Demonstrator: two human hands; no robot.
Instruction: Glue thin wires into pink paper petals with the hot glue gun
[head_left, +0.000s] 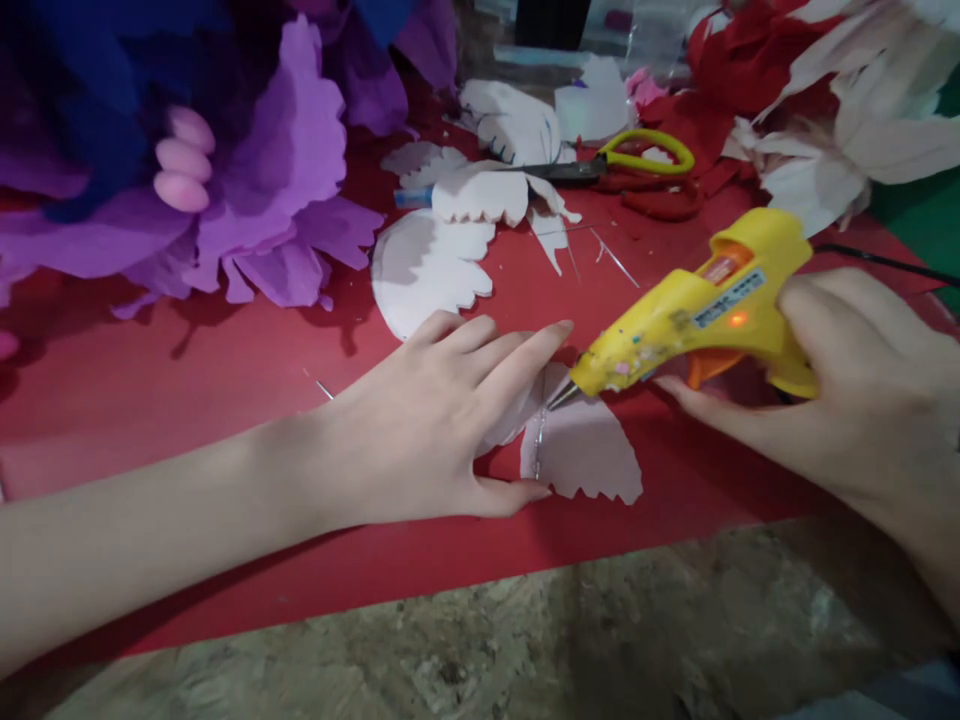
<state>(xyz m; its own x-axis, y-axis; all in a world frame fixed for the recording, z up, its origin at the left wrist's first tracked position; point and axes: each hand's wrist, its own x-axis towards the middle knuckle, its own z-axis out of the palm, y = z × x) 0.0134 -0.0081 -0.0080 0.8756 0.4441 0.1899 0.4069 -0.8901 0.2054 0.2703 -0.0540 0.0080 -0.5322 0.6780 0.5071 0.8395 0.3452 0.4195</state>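
Left hand (pixel 450 420): released and spread, palm down over pale paper, with thumb and forefinger well apart.
Right hand (pixel 862 350): wrapped round the handle of the glue gun, grasping it; one digit stretched beneath the orange trigger (pixel 712 365).
Glue gun (pixel 667 325): yellow, tilted, glowing orange on one side; pointing down and leftward from the right fingers into the gap between left thumb and forefinger.
Nozzle (pixel 564 393): metal, at the petal's left edge; touching or just above, impossible to tell.
Petal (pixel 589 455): pale, jagged along one edge; lying flat between both hands, with the near left corner at the left thumb.
Silvery line (pixel 538 440): running along the petal from nozzle to left thumb; wire or glue, impossible to tell.
Second paper piece (pixel 511 428): partly hidden under the left fingers.
Scalloped white piece (pixel 427 270): flat, just beyond the left knuckles.
Scissors (pixel 600 163): beyond the left fingertips, among white scraps (pixel 517 115).
Purple flower (pixel 277 170): beyond and left of the left fingers, beside pink ovals (pixel 184 158).
Pale flower (pixel 892 130): beyond the right fingers.
Black cord (pixel 885 258): trailing rightward past the right knuckles.
Red sheet (pixel 187 370): beneath petal and left hand.
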